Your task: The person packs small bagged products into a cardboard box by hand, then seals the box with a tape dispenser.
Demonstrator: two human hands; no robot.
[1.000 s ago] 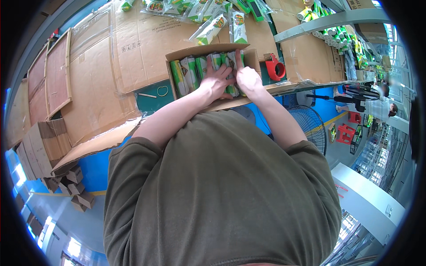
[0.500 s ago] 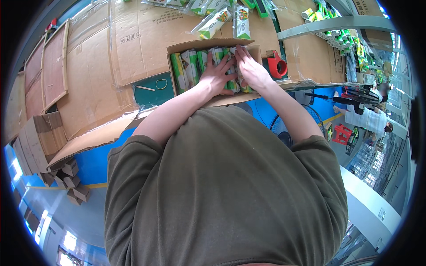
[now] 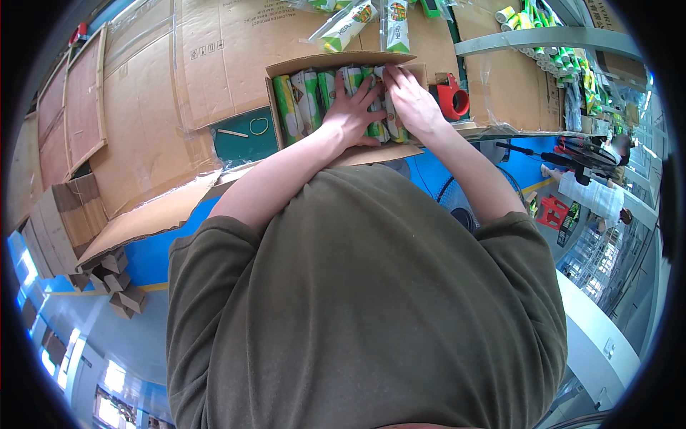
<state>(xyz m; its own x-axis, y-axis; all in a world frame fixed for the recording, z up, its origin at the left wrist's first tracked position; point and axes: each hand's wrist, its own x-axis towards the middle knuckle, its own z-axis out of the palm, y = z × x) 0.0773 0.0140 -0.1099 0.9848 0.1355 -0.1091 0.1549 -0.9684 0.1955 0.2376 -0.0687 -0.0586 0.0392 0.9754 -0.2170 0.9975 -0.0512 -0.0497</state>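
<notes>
A cardboard box [image 3: 382,153] lies open in front of me, filled with a row of long green-and-white plastic packets [image 3: 306,104]. My left hand [image 3: 349,119] rests on the middle packets, its fingers spread wide and holding nothing. Over the right end of the row is my right hand [image 3: 413,101], fingers stretched out side by side. Its fingertips press on the rightmost white-and-green packet [image 3: 394,127], along the box's right side. The palms hide parts of the packets beneath them.
A red tape dispenser [image 3: 451,97] stands right of the box. Loose packets [image 3: 397,27] lie beyond it, and more green-and-white packets [image 3: 550,57] pile up at the far right. A rubber band [image 3: 259,126] lies at the left. A floor fan [image 3: 464,204] stands below the table edge.
The view has shifted slightly. My right fingers have come a little closer together over the right-end packet, which shows more now. My left hand stays spread on the middle packets.
</notes>
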